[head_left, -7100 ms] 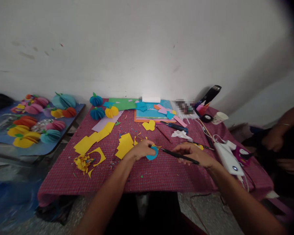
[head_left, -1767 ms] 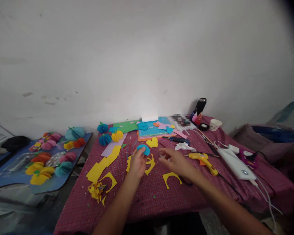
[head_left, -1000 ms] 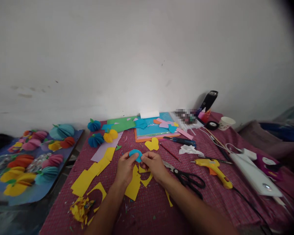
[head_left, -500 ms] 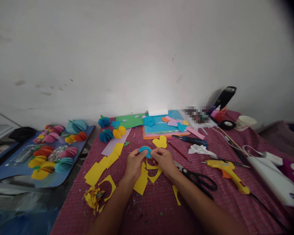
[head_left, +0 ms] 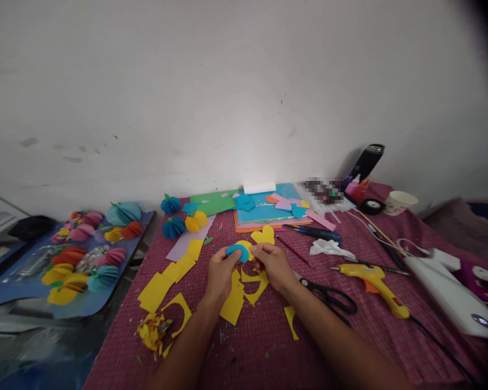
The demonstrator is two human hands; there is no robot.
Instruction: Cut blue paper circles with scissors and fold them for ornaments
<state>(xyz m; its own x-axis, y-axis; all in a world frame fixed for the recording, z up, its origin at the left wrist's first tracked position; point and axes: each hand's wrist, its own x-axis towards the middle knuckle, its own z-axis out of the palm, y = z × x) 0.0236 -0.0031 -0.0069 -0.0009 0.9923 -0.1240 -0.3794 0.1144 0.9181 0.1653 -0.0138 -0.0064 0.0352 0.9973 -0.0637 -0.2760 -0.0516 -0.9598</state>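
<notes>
Between my two hands, over the middle of the table, are a blue paper circle (head_left: 236, 252) and a yellow paper piece (head_left: 247, 247) right beside it. My left hand (head_left: 223, 271) pinches the blue circle between thumb and fingers. The yellow piece's right edge meets the fingertips of my right hand (head_left: 274, 265), which are closed on it. Beneath my hands lie yellow paper offcuts (head_left: 232, 303) with curved cuts. Black-handled scissors (head_left: 329, 295) rest beside my right forearm. A yellow heart-like paper shape (head_left: 263, 235) lies just beyond my right hand.
A yellow glue gun (head_left: 374, 276) with a cord lies at right, near a white power bank (head_left: 451, 298). A paper cup (head_left: 400, 202) and black flask (head_left: 368, 161) stand behind. Folded-paper pumpkins (head_left: 69, 284) cover a blue side table. Coloured sheets (head_left: 215, 203) lie at the back.
The yellow piece now shows to the right of the blue circle, where mostly blue showed before. My right fingers have shifted onto the yellow piece. The view has turned slightly right.
</notes>
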